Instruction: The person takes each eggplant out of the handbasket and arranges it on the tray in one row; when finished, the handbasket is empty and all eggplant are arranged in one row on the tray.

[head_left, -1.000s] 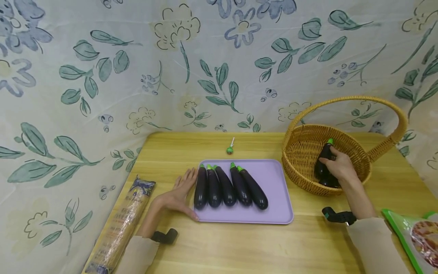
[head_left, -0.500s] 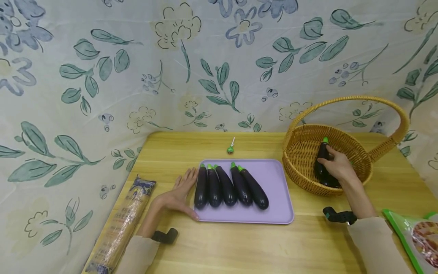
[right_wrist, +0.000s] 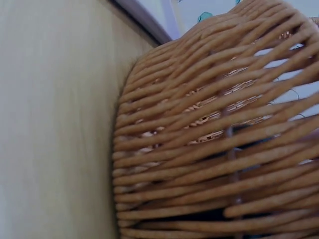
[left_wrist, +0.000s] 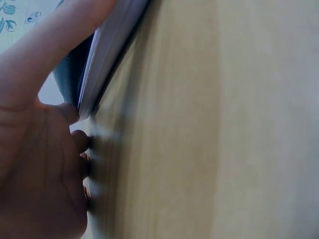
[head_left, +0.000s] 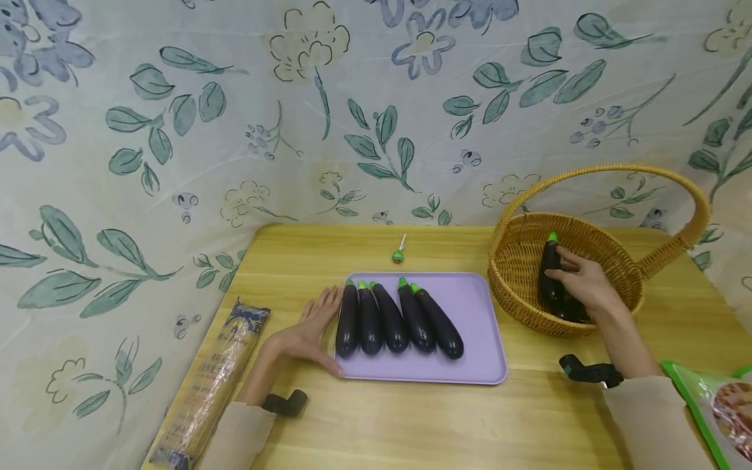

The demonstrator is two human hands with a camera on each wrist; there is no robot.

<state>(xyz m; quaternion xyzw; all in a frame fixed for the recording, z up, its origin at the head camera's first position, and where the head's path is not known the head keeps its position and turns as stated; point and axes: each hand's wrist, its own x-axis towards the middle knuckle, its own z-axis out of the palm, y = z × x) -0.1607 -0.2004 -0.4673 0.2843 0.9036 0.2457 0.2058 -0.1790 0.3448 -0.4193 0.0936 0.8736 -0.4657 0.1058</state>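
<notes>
On the lilac tray [head_left: 478, 326] several dark eggplants [head_left: 370, 320] with green stem ends lie side by side. My left hand [head_left: 305, 333] rests at the tray's left edge, fingers spread and thumb touching the front left corner. In the left wrist view the palm and thumb lie close to the tray's side [left_wrist: 107, 55]. Inside the wicker basket [head_left: 511, 294] my right hand [head_left: 590, 284] grips an eggplant [head_left: 550, 274], stem end up. Something dark lies below it, partly hidden by the hand. The right wrist view shows mostly basket weave [right_wrist: 199, 129].
A lollipop [head_left: 398, 253] with a green wrapper lies behind the tray. Along the table's left edge is a long pack of noodles [head_left: 214, 385]. A green-edged bag [head_left: 713, 405] sits at the right front. The basket handle [head_left: 599, 170] arches above the basket. Flowered cloth hangs behind.
Inside the basket, my right hand has shifted the eggplant slightly to the left and stood it more upright. My left hand stays at the tray edge. The head view has shifted a little.
</notes>
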